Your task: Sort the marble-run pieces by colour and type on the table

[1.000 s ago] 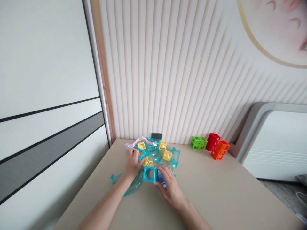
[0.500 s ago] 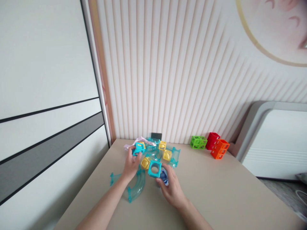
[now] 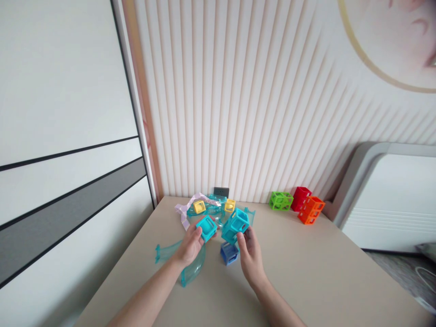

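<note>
1. The left hand is closed around a small teal cube, fingers pinching its sides, lifted just off the table
2. The right hand has a bigger teal open-frame cube gripped from below, tilted a bit, right beside the small one; whether the two cubes touch is hard to tell
3. A blue cube sits on the table between the two hands, just under the held pieces
4. A clear teal curved track piece lies under the left wrist
5. Beyond the hands there's a pile of clear track bits with two yellow cubes mixed in
6. Well off past the right hand: a green cube, a red cube and an orange block near the wall
</note>
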Tool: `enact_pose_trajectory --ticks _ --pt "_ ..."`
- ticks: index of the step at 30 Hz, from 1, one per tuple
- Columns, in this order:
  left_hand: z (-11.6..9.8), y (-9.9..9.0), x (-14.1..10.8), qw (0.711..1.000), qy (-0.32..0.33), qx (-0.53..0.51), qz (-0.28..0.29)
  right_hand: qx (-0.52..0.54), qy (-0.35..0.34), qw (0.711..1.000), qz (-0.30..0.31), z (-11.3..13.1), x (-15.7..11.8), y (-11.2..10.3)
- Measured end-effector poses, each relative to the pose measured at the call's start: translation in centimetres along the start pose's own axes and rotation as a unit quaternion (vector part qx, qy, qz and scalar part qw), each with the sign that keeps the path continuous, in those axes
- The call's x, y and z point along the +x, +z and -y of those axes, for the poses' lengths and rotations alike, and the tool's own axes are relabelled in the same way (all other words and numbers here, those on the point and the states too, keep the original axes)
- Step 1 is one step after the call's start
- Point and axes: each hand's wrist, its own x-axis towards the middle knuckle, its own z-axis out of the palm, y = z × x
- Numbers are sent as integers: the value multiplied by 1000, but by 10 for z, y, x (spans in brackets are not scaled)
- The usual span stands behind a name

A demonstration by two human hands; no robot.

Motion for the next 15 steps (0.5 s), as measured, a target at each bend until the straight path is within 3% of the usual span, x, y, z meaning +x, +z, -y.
enact_pose_trajectory --ticks 7,15 --pt "-12 24 -10 984 -15 157 89 49 55 995 -65 8 10 -1" --pt "-5 25 -16 974 -78 194 88 67 126 982 -121 1 14 -6"
